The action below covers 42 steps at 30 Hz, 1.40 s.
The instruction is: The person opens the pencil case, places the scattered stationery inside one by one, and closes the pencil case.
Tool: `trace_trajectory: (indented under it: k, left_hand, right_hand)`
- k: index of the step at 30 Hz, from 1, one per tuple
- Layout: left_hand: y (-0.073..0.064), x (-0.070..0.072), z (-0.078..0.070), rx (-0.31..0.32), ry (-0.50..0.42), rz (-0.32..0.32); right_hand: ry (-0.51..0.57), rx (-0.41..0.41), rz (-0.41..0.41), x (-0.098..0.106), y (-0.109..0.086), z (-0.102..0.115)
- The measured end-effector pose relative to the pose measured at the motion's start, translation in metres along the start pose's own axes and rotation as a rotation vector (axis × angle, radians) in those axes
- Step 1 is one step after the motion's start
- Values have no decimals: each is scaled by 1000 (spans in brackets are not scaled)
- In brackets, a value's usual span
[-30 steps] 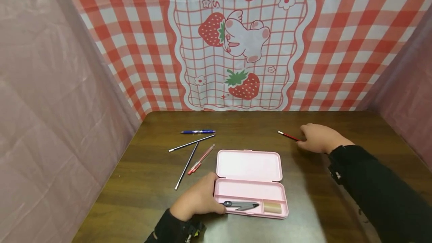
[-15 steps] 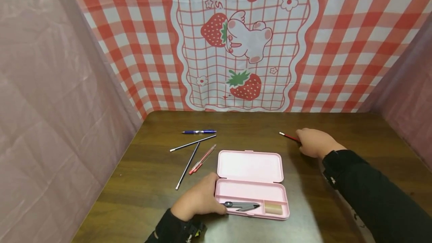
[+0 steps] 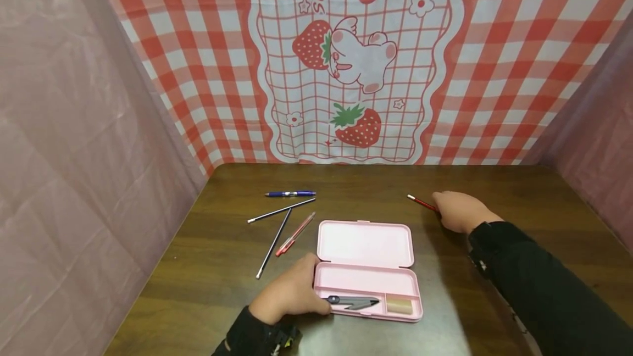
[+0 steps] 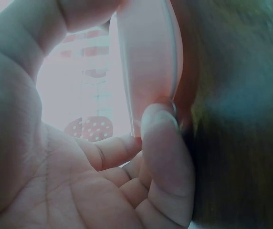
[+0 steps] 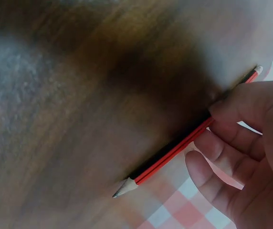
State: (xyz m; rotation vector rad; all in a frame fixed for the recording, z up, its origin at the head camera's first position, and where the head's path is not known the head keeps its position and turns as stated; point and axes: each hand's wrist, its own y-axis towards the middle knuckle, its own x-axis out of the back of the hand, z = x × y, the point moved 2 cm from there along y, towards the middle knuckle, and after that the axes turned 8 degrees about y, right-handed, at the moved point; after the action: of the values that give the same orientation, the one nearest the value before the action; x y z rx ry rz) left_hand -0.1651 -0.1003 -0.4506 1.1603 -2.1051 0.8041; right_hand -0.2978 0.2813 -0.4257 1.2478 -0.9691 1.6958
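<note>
A pink pencil case (image 3: 367, 279) lies open on the table, its lid folded back. My left hand (image 3: 292, 290) grips the case's left end, thumb at the near corner and fingers behind; the left wrist view shows the case's pink side wall (image 4: 148, 57) between them. Inside the front compartments are a grey compass (image 3: 353, 301) and a tan block (image 3: 399, 305). Off to the right, my right hand (image 3: 462, 210) pinches a red and black pencil (image 5: 167, 160) around its middle. Its sharpened tip points down-left in the right wrist view, and its white end (image 3: 410, 196) sticks out leftward in the head view.
Left of the case lie a blue pen (image 3: 290, 194), two dark pencils with white ends, one slanting (image 3: 281, 211) and one steeper (image 3: 273, 244), and a clear red pen (image 3: 295, 235). A checked strawberry cloth (image 3: 346, 98) hangs behind the wooden table (image 3: 198, 290).
My right hand has shifted slightly left and toward me, and its fingers have closed on the red pencil. The left hand and the case have stayed in place.
</note>
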Motion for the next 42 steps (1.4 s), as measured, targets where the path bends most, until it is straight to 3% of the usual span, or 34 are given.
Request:
trace_trajectory:
  k: [12,17,24,38,42]
  left_hand:
    - [2,-1,-1,-3,28,-2]
    - [1,0,-1,-14,31,-18]
    - [0,1,-1,-17,27,-22]
    - [-1,1,0,-30,26,-9]
    - [-1,1,-1,-40,29,-16]
  right_hand:
    - [62,-42,19,-4,3,-12]
    - [150,-4,-12,-7,4,-12]
    - [301,9,-81,-4,3,6]
    - [486,42,-288,19,-17,48]
    - [500,50,-300,28,-25,64]
